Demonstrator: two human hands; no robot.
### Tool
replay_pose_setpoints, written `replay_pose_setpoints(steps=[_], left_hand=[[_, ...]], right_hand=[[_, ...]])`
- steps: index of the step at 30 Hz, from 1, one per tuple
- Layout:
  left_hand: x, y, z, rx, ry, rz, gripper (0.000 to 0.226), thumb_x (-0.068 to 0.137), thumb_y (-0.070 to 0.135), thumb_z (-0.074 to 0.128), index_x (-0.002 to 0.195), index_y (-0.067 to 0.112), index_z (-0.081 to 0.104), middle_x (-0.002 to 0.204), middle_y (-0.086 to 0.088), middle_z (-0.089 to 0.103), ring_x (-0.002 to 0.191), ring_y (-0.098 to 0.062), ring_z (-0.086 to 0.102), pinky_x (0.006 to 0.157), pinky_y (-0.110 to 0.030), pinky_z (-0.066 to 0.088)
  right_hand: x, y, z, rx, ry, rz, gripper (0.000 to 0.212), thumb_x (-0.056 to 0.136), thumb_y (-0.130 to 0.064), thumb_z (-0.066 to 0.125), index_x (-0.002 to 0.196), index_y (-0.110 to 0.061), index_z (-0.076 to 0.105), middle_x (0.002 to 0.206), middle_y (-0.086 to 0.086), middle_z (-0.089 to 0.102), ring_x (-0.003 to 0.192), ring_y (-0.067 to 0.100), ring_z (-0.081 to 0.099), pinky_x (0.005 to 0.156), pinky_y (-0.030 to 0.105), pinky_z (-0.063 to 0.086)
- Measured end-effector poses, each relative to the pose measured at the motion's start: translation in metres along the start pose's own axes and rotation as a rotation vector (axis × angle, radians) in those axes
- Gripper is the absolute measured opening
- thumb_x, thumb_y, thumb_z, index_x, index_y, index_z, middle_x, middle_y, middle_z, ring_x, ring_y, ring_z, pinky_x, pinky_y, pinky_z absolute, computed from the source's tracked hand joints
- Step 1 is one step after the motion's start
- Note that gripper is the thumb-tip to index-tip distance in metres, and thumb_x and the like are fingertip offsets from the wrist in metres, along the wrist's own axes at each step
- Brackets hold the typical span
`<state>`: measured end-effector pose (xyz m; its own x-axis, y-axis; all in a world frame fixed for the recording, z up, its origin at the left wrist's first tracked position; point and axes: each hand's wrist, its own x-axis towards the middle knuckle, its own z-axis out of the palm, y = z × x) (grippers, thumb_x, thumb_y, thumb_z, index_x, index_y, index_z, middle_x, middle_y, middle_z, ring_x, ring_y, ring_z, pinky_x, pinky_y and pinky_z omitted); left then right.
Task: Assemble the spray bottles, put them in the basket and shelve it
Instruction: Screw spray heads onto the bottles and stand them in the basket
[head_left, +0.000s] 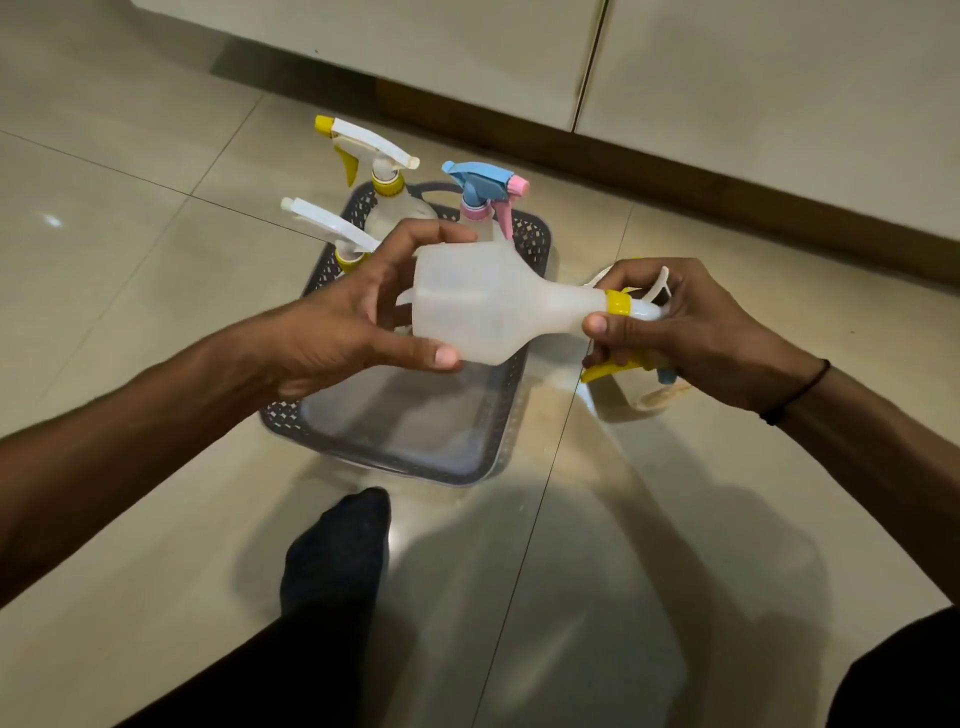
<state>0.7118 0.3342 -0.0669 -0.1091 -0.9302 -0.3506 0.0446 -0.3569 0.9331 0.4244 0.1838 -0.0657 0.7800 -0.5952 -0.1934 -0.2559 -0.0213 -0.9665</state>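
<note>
I hold a translucent white spray bottle (483, 306) sideways above a dark perforated basket (457, 467) on the floor. My left hand (343, 322) grips the bottle's wide base. My right hand (691, 322) is closed around its yellow-collared spray head (618, 304) at the neck; a yellow trigger pokes out below my fingers. Three assembled bottles stand at the basket's far end: one with a yellow-and-white head (374, 156), one with a blue-and-pink head (488, 192), and a third white-and-yellow head (327, 228) partly hidden behind my left hand.
Cream floor tiles surround the basket. White cabinet doors (753, 78) with a dark plinth run along the back. My foot in a black sock (337, 561) rests just in front of the basket. Something pale lies on the floor under my right hand, mostly hidden.
</note>
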Motion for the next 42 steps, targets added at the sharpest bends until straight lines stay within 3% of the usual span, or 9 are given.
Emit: replay_pose_setpoints(steps=[4,10,12,17,22,27,31,38,42], left_hand=[[-0.007,-0.002,0.004,0.033,-0.059,0.161,0.110,0.073,-0.018,0.081,0.159,0.031,0.032,0.155,0.008,0.049,0.142,-0.022,0.054,0.101,-0.046,0.058],[0.001,0.009,0.004,-0.301,0.103,-0.341,0.084,0.089,0.084,0.050,0.143,0.022,0.066,0.140,-0.018,0.068,0.119,-0.038,0.073,0.082,-0.052,0.065],[0.002,0.007,0.007,-0.171,0.123,-0.336,0.071,0.092,0.073,0.057,0.138,0.019,0.067,0.132,-0.022,0.071,0.097,-0.032,0.080,0.068,-0.037,0.066],[-0.008,-0.006,-0.007,-0.219,-0.043,0.124,0.095,0.082,0.003,0.082,0.160,0.033,0.038,0.159,-0.006,0.048,0.144,-0.034,0.053,0.104,-0.054,0.056],[-0.001,-0.002,0.007,-0.321,0.072,-0.194,0.090,0.071,0.073,0.081,0.147,0.029,0.060,0.143,-0.009,0.069,0.129,-0.035,0.068,0.085,-0.051,0.064],[-0.003,-0.008,0.001,-0.129,0.015,0.178,0.090,0.077,0.025,0.093,0.155,0.028,0.046,0.153,-0.003,0.055,0.141,-0.031,0.056,0.099,-0.046,0.059],[0.006,0.000,0.005,-0.307,0.052,-0.170,0.084,0.081,0.082,0.062,0.144,0.027,0.063,0.140,-0.009,0.070,0.124,-0.037,0.070,0.078,-0.049,0.066],[0.004,-0.010,0.004,-0.206,0.140,0.143,0.065,0.084,0.030,0.080,0.144,0.022,0.057,0.134,0.002,0.070,0.126,-0.022,0.067,0.087,-0.039,0.063],[0.010,0.000,0.008,-0.222,0.099,-0.141,0.087,0.076,0.081,0.071,0.143,0.027,0.063,0.139,-0.008,0.071,0.124,-0.033,0.070,0.081,-0.049,0.065]], right_hand=[[0.000,-0.002,0.007,0.040,0.009,-0.038,0.034,0.084,-0.022,0.080,0.099,0.006,0.068,0.077,0.022,0.072,0.070,0.043,0.074,0.062,0.031,0.063],[0.006,-0.013,0.000,-0.124,0.050,-0.157,0.040,0.080,-0.024,0.084,0.100,0.007,0.067,0.089,0.027,0.071,0.071,0.041,0.074,0.063,0.041,0.067],[0.005,-0.013,0.001,-0.160,0.037,-0.158,0.038,0.080,-0.024,0.084,0.100,0.005,0.068,0.088,0.022,0.073,0.069,0.036,0.076,0.061,0.041,0.067],[0.003,-0.013,-0.001,-0.103,0.043,-0.069,0.035,0.081,-0.032,0.082,0.096,-0.003,0.069,0.075,0.017,0.075,0.071,0.041,0.076,0.046,0.036,0.057],[0.001,-0.015,0.006,-0.129,0.034,-0.092,0.030,0.080,-0.023,0.082,0.098,-0.002,0.070,0.076,0.001,0.076,0.063,0.017,0.074,0.056,0.022,0.059],[-0.001,-0.015,0.002,-0.036,0.027,-0.028,0.037,0.085,-0.028,0.076,0.098,0.006,0.068,0.074,0.027,0.070,0.065,0.035,0.071,0.063,0.043,0.059],[-0.001,-0.017,0.008,-0.051,0.040,-0.052,0.039,0.081,-0.025,0.078,0.104,0.005,0.068,0.080,0.017,0.073,0.065,0.027,0.071,0.060,0.031,0.063],[-0.007,-0.019,-0.001,-0.014,0.039,-0.048,0.042,0.083,-0.024,0.073,0.105,0.011,0.065,0.082,0.027,0.070,0.060,0.014,0.071,0.055,0.017,0.055],[-0.005,-0.021,0.001,-0.120,0.046,-0.102,0.045,0.082,-0.024,0.076,0.106,0.012,0.065,0.092,0.032,0.070,0.064,0.020,0.072,0.059,0.027,0.062]])
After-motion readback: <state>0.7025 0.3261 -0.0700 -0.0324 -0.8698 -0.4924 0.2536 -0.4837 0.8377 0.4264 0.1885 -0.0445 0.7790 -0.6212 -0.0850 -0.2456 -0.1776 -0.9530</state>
